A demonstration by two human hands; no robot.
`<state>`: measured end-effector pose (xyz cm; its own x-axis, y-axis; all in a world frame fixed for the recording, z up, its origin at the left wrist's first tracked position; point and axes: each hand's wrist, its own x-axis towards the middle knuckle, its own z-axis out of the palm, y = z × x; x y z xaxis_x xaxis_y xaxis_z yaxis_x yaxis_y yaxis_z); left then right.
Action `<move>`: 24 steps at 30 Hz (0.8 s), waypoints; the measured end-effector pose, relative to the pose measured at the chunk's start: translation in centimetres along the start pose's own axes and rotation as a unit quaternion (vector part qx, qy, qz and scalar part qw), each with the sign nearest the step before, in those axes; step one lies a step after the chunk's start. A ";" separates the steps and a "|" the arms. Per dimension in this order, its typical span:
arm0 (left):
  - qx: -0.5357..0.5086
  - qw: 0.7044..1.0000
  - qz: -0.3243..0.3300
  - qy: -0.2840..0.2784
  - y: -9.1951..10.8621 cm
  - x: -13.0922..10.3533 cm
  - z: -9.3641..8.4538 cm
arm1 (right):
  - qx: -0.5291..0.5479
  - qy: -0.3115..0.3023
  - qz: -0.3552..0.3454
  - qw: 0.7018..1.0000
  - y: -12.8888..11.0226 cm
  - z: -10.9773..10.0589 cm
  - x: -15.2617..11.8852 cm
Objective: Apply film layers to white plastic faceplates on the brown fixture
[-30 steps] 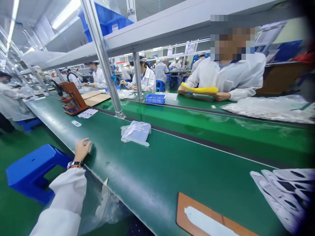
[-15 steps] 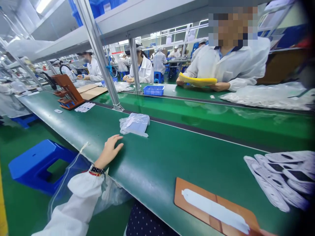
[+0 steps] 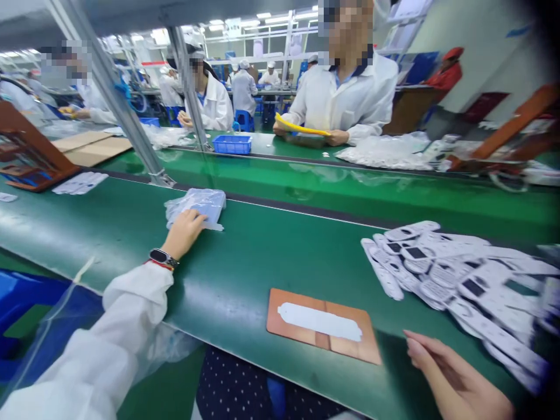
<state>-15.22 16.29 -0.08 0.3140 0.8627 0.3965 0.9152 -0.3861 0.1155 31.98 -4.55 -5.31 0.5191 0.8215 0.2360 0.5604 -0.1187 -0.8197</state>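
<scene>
My left hand (image 3: pixel 184 232) reaches over the near side of a stack of pale bluish sheets (image 3: pixel 205 203) in a clear plastic bag. Its fingertips touch the stack, lying over it rather than wrapped round it. My right hand (image 3: pixel 459 379) hovers at the lower right with fingers stretched out and the thumb close to them; nothing shows between them. To its left lies an orange-brown plate (image 3: pixel 371 344) on the green bench. A long white remote-shaped piece (image 3: pixel 321 322) rests in the middle of this plate.
A heap of white remote-control-shaped panels (image 3: pixel 450 274) covers the bench's right side. Further panels (image 3: pixel 81 182) lie by a brown fixture (image 3: pixel 37 151) at left. A metal post (image 3: pixel 114 99) stands behind the bag. Across the bench a person (image 3: pixel 345 93) holds yellow sheets (image 3: pixel 301 126) near a blue basket (image 3: pixel 231 144).
My left hand has moved forward onto the bagged stack. The right hand has come into view beside the plate, apart from it. The camera view has turned to the right.
</scene>
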 end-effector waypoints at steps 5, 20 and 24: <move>-0.014 0.999 0.012 0.030 -1.6 0.5 -0.2 | 0.027 0.009 0.051 0.998 -0.9 0.2 -0.3; -0.675 0.728 -0.042 -0.115 20.4 -8.0 -3.7 | 0.289 -0.305 0.071 0.905 -8.8 3.3 -5.9; -0.718 0.673 -0.040 -0.173 22.5 -9.8 -1.8 | 0.373 -0.447 0.208 0.786 -9.5 4.4 -7.0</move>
<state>1.86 -1.43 0.23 0.5452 0.8282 0.1299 -0.1768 -0.0379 0.9835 20.14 -6.67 -1.45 -0.2897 0.9016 -0.3211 -0.2459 -0.3943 -0.8854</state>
